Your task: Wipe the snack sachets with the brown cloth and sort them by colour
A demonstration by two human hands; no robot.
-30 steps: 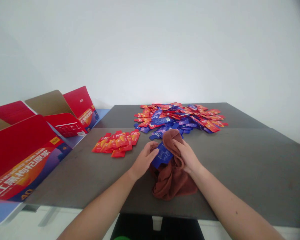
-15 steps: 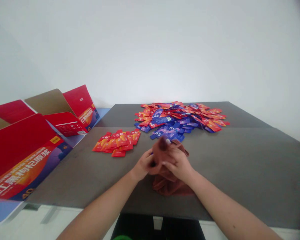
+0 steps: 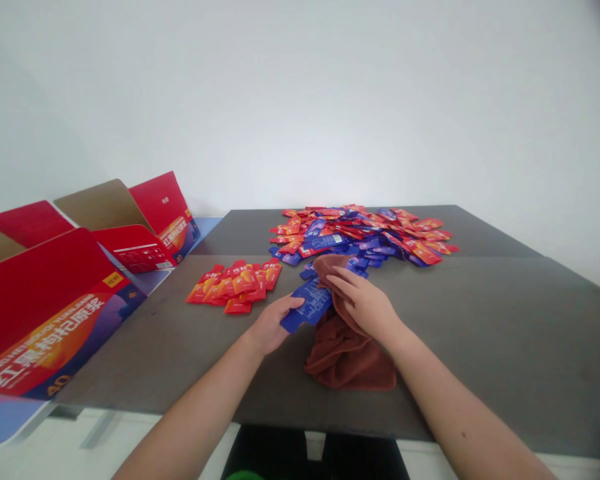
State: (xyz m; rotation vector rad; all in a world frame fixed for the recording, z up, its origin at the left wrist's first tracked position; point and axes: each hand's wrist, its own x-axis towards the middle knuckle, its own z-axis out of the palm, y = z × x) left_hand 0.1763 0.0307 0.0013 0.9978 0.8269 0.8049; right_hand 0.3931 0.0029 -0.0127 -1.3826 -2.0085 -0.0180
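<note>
Blue sachet [image 3: 307, 305], L fingertips [image 3: 291, 304] (edge only)

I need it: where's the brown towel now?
In the head view, the brown towel lies on the grey table under the right hand, right of the blue sachet at the left hand.

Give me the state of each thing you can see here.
Left hand, holding the sachet by one end
Blue sachet, flat, far end against the towel
Right hand, lying on the towel's fold
Brown towel, crumpled
Sachet pile, loose, red and blue mixed
Orange-red sachets, overlapping in a small group
Red cartons, open, flaps up
</note>
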